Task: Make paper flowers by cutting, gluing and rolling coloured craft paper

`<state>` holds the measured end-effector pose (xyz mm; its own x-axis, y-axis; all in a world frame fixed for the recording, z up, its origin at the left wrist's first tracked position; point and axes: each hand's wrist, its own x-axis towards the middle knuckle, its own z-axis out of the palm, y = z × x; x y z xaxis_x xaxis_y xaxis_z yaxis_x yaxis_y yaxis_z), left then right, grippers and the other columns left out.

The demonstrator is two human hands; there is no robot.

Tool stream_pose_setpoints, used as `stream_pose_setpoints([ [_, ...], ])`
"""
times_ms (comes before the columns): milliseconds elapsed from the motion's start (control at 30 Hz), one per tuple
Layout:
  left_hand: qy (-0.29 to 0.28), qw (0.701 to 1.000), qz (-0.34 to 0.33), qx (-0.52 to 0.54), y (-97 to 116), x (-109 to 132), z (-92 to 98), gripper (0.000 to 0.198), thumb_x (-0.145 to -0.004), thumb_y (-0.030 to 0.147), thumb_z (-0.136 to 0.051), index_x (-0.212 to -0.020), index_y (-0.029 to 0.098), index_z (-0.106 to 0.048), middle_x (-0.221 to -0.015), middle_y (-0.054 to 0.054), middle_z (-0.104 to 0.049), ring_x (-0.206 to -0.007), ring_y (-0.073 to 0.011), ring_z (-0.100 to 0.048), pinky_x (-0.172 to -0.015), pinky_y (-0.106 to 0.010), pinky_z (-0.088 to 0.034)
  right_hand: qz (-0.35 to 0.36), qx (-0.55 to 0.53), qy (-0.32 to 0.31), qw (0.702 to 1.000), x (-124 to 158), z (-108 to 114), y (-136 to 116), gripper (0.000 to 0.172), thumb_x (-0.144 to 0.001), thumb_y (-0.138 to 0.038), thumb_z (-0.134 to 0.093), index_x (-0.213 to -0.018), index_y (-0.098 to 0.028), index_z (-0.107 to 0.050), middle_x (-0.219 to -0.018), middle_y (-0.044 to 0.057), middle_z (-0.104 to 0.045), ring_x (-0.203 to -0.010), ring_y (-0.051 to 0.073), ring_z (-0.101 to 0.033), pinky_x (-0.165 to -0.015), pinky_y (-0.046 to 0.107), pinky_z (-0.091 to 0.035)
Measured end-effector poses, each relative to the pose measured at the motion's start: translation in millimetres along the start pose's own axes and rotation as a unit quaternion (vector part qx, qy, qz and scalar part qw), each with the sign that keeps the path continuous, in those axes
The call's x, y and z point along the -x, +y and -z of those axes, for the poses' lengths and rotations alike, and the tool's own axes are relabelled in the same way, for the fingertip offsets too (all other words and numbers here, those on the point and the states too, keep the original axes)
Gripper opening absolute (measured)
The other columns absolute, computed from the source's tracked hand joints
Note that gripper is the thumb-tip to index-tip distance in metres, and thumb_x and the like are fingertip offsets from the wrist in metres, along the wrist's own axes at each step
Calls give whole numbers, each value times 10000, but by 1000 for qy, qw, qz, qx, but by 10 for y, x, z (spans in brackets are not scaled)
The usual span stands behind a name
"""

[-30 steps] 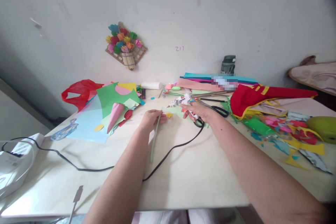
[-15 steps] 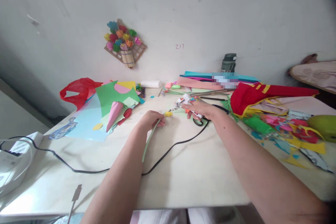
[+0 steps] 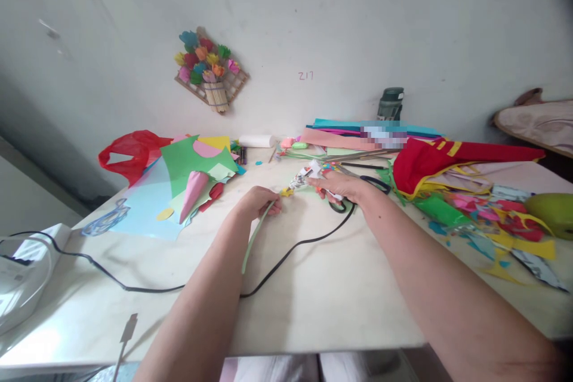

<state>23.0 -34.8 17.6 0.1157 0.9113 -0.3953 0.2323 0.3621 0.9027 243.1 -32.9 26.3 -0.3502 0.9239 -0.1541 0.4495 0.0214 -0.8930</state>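
At the middle of the table, my left hand (image 3: 264, 202) pinches a pale green paper strip (image 3: 254, 236), whose free end hangs down toward me. A small yellow paper piece (image 3: 286, 192) sits at the fingertips; its exact shape is too small to make out. My right hand (image 3: 335, 185) is wrapped around a white glue gun (image 3: 314, 168) with an orange trigger. The glue gun's nozzle points left and meets or nearly touches the yellow piece. Behind my right hand lie black-handled scissors (image 3: 375, 184), partly hidden.
A black cord (image 3: 286, 258) loops across the table. Left lie a pink paper cone (image 3: 194, 194), green paper (image 3: 181, 161) and a red plastic bag (image 3: 129, 152). Right are a red cloth (image 3: 414, 167) and paper scraps (image 3: 514, 224). A dark bottle (image 3: 390, 105) stands by the wall.
Both hands stay almost where they were, the glue gun still at the yellow piece. The whole view has shifted slightly.
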Motion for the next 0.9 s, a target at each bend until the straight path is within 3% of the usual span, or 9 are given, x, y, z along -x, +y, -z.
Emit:
stream_pose_setpoints([
  [900, -19, 998, 48, -38, 85, -50, -13, 127, -750, 127, -525, -625, 123, -547, -503, -55, -596, -413, -118, -546, -394, -188, -392, -34, -25, 18, 999, 3, -33, -27, 488, -603, -647, -572, -684, -183, -447, -501, -24, -475, -327, 55, -383, -294, 183, -271],
])
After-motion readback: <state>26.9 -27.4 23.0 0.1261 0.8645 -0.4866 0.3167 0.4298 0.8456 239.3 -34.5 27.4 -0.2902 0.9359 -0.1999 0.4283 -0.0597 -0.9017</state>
